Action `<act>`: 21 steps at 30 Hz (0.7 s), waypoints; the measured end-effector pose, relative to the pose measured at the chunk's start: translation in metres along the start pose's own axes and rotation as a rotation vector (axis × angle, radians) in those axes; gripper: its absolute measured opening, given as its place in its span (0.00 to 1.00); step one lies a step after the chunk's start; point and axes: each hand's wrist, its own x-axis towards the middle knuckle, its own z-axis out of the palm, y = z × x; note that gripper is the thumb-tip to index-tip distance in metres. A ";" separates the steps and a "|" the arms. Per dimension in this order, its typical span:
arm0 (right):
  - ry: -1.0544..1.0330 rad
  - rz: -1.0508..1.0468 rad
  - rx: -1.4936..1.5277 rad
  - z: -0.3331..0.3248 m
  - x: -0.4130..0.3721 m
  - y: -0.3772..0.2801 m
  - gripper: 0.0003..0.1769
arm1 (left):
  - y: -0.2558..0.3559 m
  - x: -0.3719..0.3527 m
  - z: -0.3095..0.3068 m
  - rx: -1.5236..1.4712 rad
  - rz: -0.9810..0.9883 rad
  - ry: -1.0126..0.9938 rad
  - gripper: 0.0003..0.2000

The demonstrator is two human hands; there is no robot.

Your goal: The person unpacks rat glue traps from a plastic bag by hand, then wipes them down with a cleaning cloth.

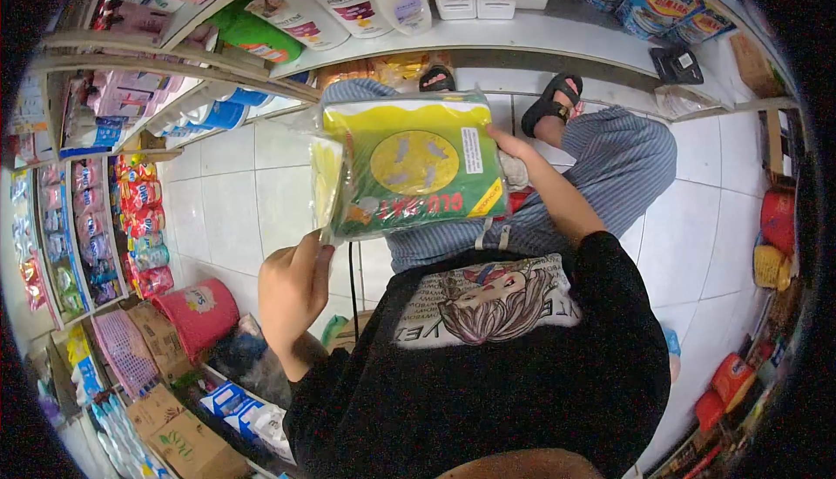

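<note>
A flat pack of rat glue traps (416, 165), green and yellow with rodents pictured on a yellow circle, lies tilted above my lap inside clear plastic. Its printed lettering faces me upside down. My right hand (514, 146) grips the pack's right edge, the fingers mostly hidden beneath it. At the lower left corner, my left hand (298, 283) pinches the loose edge of the clear plastic wrap (324, 209) between thumb and fingers. A yellowish piece shows through the plastic along the left side.
Shampoo bottles (335, 4) and blue tubs (653, 4) line the shelf ahead. Packets (144, 226) hang at left, near a pink bin (198, 315) and cardboard boxes (187, 435). White floor tiles (697, 174) surround my sandalled feet. More goods (775, 226) stand at right.
</note>
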 end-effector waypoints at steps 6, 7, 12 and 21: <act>-0.283 0.077 0.437 0.018 -0.022 -0.012 0.20 | -0.015 -0.008 -0.004 -0.066 -0.132 0.134 0.04; -0.224 0.119 0.411 0.020 -0.028 -0.014 0.19 | -0.023 -0.012 -0.006 -0.031 -0.193 0.160 0.05; -0.104 0.008 0.463 0.033 -0.092 -0.014 0.18 | -0.094 -0.049 -0.008 -0.306 -0.355 0.798 0.09; 0.368 -0.126 0.609 0.002 -0.202 -0.035 0.17 | -0.130 -0.045 -0.024 -0.619 -0.407 1.077 0.11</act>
